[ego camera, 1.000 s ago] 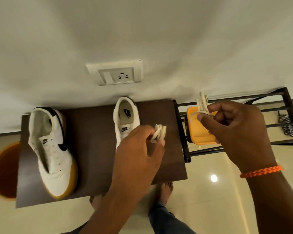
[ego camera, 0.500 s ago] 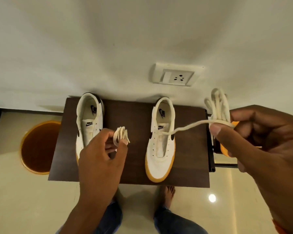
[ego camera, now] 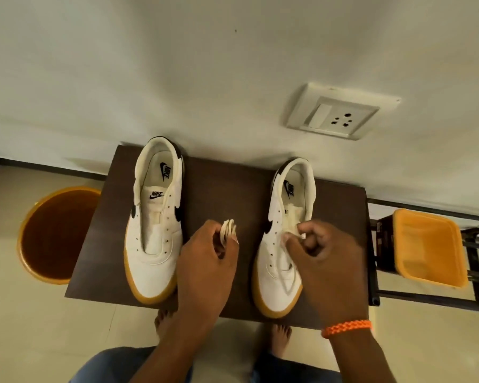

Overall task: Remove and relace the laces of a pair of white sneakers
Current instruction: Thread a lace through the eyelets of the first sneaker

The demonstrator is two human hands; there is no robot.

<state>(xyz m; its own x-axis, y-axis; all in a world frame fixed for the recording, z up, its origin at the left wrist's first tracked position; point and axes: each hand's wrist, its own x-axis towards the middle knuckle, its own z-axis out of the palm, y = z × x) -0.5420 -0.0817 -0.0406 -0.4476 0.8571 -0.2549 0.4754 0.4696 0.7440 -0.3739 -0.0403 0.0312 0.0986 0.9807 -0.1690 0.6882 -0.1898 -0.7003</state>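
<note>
Two white sneakers with gum soles stand side by side on a dark brown table (ego camera: 227, 189), toes toward me. The left sneaker (ego camera: 155, 228) has bare eyelets. Between the shoes my left hand (ego camera: 205, 261) pinches a coiled bundle of white lace (ego camera: 228, 229). Over the right sneaker (ego camera: 284, 239) my right hand (ego camera: 324, 255) pinches a second white lace (ego camera: 291, 230) at the tongue. A strand of that lace runs down across the shoe's toe. The hand hides part of this shoe's right side.
An orange tub (ego camera: 58, 233) sits on the floor left of the table. A yellow plastic bin (ego camera: 429, 247) rests on a black metal rack (ego camera: 476, 272) to the right. A wall socket (ego camera: 335, 117) is behind the table. My bare feet (ego camera: 280, 338) stand on the tiles under the front edge.
My right hand came down from the upper right onto the right sneaker, bringing its lace with it. The left hand kept its lace bundle. The view shifted, so both shoes sit further right.
</note>
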